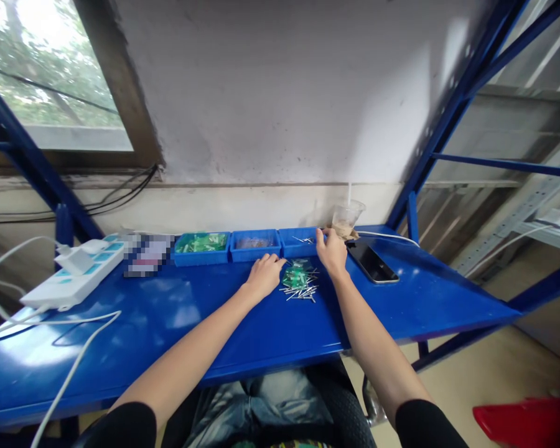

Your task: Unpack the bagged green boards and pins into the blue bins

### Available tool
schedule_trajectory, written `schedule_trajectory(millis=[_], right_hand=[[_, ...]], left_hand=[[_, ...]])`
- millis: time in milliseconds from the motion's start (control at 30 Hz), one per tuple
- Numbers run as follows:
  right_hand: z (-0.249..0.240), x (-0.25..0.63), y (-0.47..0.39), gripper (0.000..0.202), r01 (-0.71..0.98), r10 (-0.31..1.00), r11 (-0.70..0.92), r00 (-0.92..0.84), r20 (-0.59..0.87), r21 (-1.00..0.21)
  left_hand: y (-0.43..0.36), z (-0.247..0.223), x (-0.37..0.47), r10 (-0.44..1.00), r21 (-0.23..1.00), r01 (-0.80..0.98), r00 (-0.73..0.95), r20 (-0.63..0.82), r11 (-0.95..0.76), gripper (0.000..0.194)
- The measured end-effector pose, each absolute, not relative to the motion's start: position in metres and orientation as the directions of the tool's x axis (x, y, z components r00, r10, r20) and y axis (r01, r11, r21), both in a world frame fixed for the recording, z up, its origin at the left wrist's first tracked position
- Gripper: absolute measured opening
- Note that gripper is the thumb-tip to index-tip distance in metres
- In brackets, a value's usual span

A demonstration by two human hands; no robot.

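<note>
My left hand (264, 276) rests at the left of a loose pile, its fingers bent together and their tips near the front corner of the right blue bin (289, 249). Whatever those fingertips hold is too small to make out. At that bin's right side is my right hand (333, 251), thumb and fingers closed at the rim. A few thin metal pins (303, 239) lie inside the bin. Between my hands, on the blue table (205, 317), are green plastic pieces (297, 276) with many silvery pins (301, 292) around them.
A bin of green pieces (203, 242) and a bin of small parts (255, 242) stand left of the right bin. A black phone (373, 261) and a plastic cup with a straw (348, 218) are at right. A white power strip (74, 274) with trailing cables sits left.
</note>
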State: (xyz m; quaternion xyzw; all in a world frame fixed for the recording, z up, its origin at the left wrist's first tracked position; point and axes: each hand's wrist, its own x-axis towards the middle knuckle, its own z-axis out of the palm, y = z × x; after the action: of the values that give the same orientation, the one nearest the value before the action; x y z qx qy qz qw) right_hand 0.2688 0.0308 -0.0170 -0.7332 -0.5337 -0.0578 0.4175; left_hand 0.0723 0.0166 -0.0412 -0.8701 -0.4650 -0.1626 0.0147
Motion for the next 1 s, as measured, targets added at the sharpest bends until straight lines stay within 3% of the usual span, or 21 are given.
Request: schedule_trajectory(millis=[100,267,400,533,800,1000], right_hand=[[-0.021,0.258,0.026,0.041,0.838,0.781,0.062,0.297,0.549,-0.542],[-0.024,0.224,0.019,0.033,0.844,0.866,0.324,-0.083,0.493,-0.427],[-0.028,0.218,0.017,0.022,0.922,0.934,0.238,-0.130,0.334,-0.307],[-0.031,0.223,0.018,0.012,0.945,0.962,0.231,-0.186,0.202,-0.232],[-0.035,0.219,0.022,0.014,0.874,0.917,0.390,-0.342,0.204,-0.288],[-0.031,0.214,0.020,0.009,0.749,0.836,0.531,-0.389,0.386,-0.395]], left_hand=[[0.012,-0.040,0.072,0.832,0.069,0.864,0.455,0.318,-0.499,0.023],[0.010,-0.038,0.067,0.839,0.079,0.869,0.444,0.313,-0.489,0.026],[0.010,-0.039,0.064,0.845,0.145,0.851,0.452,0.286,-0.505,0.035],[0.009,-0.038,0.063,0.845,0.161,0.847,0.450,0.289,-0.506,0.026],[0.003,-0.038,0.063,0.874,0.221,0.862,0.387,0.295,-0.456,0.016],[0.017,-0.035,0.043,0.891,0.312,0.861,0.289,0.349,-0.402,0.030]])
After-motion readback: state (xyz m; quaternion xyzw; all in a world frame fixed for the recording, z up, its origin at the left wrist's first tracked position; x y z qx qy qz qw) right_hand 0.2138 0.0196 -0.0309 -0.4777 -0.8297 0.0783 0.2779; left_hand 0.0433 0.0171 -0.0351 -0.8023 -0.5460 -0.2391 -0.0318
